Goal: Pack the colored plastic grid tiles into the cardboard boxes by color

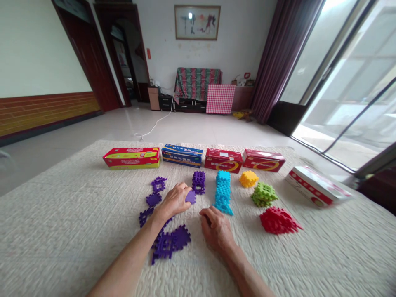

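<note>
My left hand [177,199] grips a flat purple building tile [191,197] with notched edges, just left of a small purple stack [198,182]. Under and beside my left forearm lie several loose purple tiles [165,245], some solid and some grid-like. My right hand [216,227] rests curled on the cover below a row of light blue tiles [223,189]; its fingertips are bent in, and what they hold, if anything, is hidden. To the right sit a yellow stack [248,179], a green pile [264,194] and a red pile [279,220].
Along the far side stand a red-yellow box [132,158], a blue box [182,156] and two dark red boxes [223,160]. A white-red box [318,186] lies at the right. All rest on a cream quilted cover [93,231].
</note>
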`<state>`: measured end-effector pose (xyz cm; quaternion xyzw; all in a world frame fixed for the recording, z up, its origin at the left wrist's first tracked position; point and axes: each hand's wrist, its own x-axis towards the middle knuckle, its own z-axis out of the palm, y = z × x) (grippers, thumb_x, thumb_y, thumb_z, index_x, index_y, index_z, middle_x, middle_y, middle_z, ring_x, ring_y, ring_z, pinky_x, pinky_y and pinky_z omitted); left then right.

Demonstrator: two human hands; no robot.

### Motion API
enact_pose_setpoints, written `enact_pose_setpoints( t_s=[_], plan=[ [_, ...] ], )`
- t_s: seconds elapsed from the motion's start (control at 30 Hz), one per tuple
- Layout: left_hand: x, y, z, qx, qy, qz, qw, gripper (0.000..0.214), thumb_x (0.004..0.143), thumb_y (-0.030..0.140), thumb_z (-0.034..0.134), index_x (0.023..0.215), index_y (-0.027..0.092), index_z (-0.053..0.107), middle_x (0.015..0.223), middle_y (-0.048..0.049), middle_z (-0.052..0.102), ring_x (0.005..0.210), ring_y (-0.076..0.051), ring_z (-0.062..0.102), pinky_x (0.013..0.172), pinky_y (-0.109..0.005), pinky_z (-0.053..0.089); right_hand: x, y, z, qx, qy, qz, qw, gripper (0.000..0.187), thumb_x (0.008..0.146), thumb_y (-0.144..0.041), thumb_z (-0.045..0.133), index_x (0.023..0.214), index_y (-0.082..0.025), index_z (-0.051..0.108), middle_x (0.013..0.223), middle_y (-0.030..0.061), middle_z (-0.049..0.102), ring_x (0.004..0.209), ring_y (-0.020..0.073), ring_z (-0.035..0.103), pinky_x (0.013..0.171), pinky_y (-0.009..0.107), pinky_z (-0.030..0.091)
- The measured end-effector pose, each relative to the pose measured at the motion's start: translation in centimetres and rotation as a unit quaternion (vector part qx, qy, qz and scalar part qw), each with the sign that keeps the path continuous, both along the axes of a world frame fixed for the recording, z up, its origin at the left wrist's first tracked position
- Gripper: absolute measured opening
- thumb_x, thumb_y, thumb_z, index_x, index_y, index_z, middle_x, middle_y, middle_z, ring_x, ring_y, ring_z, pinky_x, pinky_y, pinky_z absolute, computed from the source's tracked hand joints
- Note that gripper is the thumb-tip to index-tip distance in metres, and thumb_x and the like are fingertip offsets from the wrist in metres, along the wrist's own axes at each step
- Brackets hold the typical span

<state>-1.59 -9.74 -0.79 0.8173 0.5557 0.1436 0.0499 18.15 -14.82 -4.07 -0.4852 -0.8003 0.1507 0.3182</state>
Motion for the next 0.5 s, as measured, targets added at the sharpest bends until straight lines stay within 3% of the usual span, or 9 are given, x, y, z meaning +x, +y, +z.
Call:
enact_pose_setpoints(
  t_s=[0.1, 0.3, 0.5],
  plan=[
    [0.4, 0.1, 0.1, 0.023, -0.003, -0.010, 1.000, 0.039, 0.072, 0.014, 0.060, 0.111, 0.017, 0.062, 0.109, -0.0087, 0.061, 0.105, -0.026, 0.055, 0.096, -0.038, 0.046, 0.0, 0.0, 0.1, 0.000, 0.001, -0.001, 1.000, 0.017, 0.086, -0.015, 0.050, 0.087, -0.020, 0.066, 0.083, 0.0036, 0.066, 0.075, 0.0146, 0.060, 0.067, 0.023, 0.039],
    [2.1, 0.6, -0.3, 0.104, -0.099, -0.021, 0.989, 0.054, 0.077, 0.007, 0.055, 0.130, 0.018, 0.049, 0.128, -0.0098, 0.054, 0.121, -0.024, 0.050, 0.105, -0.039, 0.042, 0.0, 0.0, 0.0, 0.002, 0.001, -0.001, 1.000, 0.018, 0.086, -0.014, 0.049, 0.087, -0.021, 0.066, 0.083, 0.0034, 0.065, 0.076, 0.0143, 0.060, 0.067, 0.023, 0.038],
    [3.5, 0.9, -1.0, 0.133, -0.083, -0.020, 0.987, 0.054, 0.080, 0.007, 0.054, 0.132, 0.020, 0.049, 0.131, -0.0085, 0.053, 0.119, -0.026, 0.049, 0.104, -0.042, 0.043, -0.1, 0.1, -0.2, 0.002, -0.002, -0.006, 1.000, 0.018, 0.084, -0.014, 0.050, 0.086, -0.021, 0.066, 0.083, 0.0031, 0.065, 0.078, 0.0142, 0.061, 0.068, 0.022, 0.039]
  ],
)
